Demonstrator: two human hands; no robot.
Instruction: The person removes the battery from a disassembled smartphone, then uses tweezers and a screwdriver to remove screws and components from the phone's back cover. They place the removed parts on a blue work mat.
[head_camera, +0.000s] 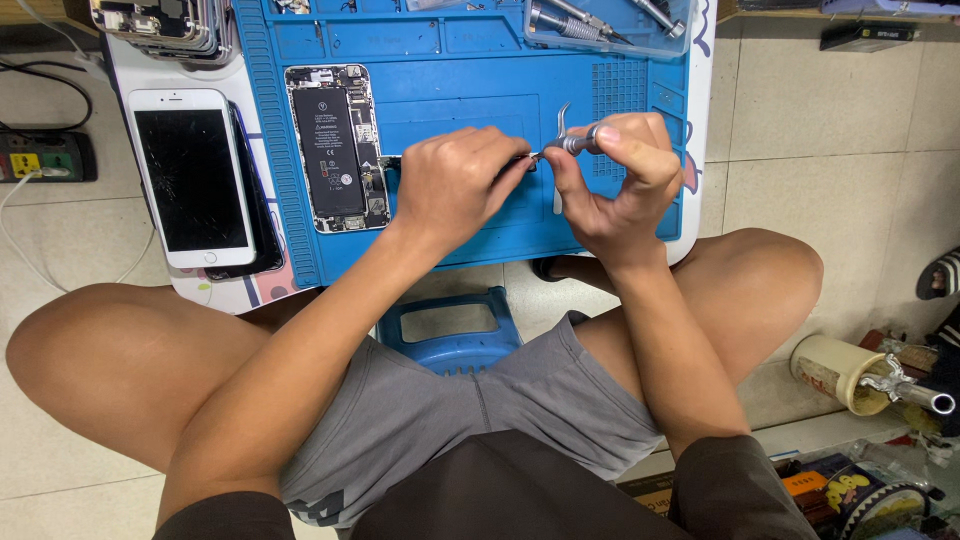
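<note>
Metal screwdriver (578, 142) pinched in R hand (617, 180), L hand (452, 180) alongside.

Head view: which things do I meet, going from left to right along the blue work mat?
White smartphone with cracked dark screen → opened phone showing its black battery → left hand → silver screwdriver → right hand.

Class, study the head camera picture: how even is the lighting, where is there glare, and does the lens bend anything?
Head view: lighting soft and even, shadows faint under both hands; mild glare on the white phone's dark screen; wide lens bows the blue mat edges; left hand and right hand stay sharp.
</note>
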